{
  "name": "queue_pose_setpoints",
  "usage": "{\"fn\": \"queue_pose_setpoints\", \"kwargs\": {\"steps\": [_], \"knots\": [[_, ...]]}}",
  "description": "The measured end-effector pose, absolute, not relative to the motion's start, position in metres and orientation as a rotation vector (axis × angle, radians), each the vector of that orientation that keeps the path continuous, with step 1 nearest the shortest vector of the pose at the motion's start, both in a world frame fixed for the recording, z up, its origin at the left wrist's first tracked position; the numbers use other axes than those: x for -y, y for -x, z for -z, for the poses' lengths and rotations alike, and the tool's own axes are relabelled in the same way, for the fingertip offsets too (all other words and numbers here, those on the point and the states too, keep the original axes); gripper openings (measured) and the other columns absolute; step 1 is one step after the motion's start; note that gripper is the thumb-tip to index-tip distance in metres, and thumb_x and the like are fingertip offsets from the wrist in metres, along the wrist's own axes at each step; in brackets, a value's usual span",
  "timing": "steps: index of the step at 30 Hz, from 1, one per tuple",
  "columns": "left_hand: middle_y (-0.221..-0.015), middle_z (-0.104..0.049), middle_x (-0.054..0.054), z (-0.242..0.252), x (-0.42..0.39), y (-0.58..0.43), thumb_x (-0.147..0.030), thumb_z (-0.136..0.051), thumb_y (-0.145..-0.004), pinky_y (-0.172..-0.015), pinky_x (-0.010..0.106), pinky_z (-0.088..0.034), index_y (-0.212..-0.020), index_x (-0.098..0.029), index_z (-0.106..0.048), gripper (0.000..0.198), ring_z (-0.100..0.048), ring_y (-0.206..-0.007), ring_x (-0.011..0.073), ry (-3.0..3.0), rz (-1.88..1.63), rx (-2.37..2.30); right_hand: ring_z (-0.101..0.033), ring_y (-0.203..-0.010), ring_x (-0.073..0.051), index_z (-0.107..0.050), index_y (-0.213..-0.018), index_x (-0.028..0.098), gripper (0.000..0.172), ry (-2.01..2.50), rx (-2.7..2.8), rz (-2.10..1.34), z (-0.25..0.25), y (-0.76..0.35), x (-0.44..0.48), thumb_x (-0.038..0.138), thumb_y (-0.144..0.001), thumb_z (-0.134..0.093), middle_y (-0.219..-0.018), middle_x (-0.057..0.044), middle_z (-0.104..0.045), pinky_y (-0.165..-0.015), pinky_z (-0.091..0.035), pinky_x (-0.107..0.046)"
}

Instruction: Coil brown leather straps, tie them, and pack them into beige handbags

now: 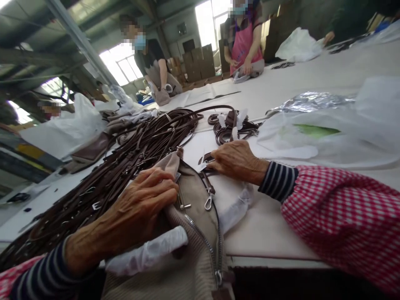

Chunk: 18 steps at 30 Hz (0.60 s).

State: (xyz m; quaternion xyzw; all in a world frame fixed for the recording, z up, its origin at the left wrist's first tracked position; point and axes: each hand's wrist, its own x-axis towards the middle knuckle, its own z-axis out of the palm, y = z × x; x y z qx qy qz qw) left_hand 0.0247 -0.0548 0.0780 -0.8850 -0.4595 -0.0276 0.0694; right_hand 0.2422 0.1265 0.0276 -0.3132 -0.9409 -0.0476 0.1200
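Note:
A beige ribbed handbag (pixel 200 266) lies at the table's front edge, its zipper (pixel 203 237) undone and its tan lining showing. My left hand (pixel 137 208) is closed on the bag's left rim, beside a handle wrapped in white film (pixel 150 252). Over the bag's right side, my right hand (pixel 236 162) pinches a coiled dark brown strap (pixel 206 158) with a white wrap around it. From that strap a silver snap hook (pixel 208 203) hangs at the bag's opening. A second film-wrapped handle (pixel 237 210) rests to the right of the bag.
A long heap of brown straps (pixel 134 166) spreads along the left. Several coiled straps (pixel 229 127) lie beyond my right hand. Clear plastic sheeting (pixel 340 133) covers part of the right. Two co-workers (pixel 240 46) handle bags across the table (pixel 353 75).

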Motion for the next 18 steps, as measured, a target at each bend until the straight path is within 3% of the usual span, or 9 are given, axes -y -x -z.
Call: {"fn": "queue_pose_setpoints", "kwargs": {"steps": [3,5,9,18], "knots": [[-0.108,-0.066,0.006,-0.081,0.056,-0.023,-0.005,-0.046,-0.096,-0.113,0.049,-0.031,-0.094,-0.022,-0.058,0.021,-0.053,-0.117,0.0262,2.671,-0.064,1.362,-0.059,-0.111,-0.035,-0.072,-0.102,0.016,0.032,0.800,2.711,0.190,-0.026,-0.239,-0.126,0.046,-0.097,-0.061,-0.116,-0.016,-0.069,-0.070,-0.036,-0.035],[-0.104,-0.066,0.004,-0.082,0.052,-0.025,-0.006,-0.050,-0.095,-0.110,0.051,-0.032,-0.093,-0.023,-0.059,0.019,-0.054,-0.109,0.0268,2.667,-0.205,1.399,-0.057,-0.110,-0.033,-0.067,-0.116,0.017,0.031,0.793,2.718,0.158,-0.025,-0.237,-0.126,0.042,-0.097,-0.062,-0.123,-0.015,-0.065,-0.070,-0.037,-0.033],[-0.095,-0.064,0.003,-0.082,0.039,-0.028,-0.007,-0.059,-0.088,-0.101,0.052,-0.034,-0.088,-0.025,-0.061,0.017,-0.053,-0.103,0.0285,2.663,-0.406,1.504,-0.056,-0.103,-0.027,-0.067,-0.113,0.020,0.025,0.682,2.839,0.097,-0.018,-0.236,-0.129,0.034,-0.106,-0.048,-0.117,-0.012,-0.064,-0.076,-0.037,-0.034],[-0.104,-0.068,0.002,-0.094,0.034,-0.020,-0.005,-0.056,-0.084,-0.102,0.049,-0.033,-0.088,-0.025,-0.062,0.021,-0.054,-0.113,0.0274,2.715,-0.469,1.507,-0.057,-0.107,-0.029,-0.068,-0.115,0.017,0.039,0.596,2.867,0.112,-0.012,-0.241,-0.131,0.041,-0.111,-0.038,-0.118,-0.016,-0.062,-0.078,-0.038,-0.035]]}}
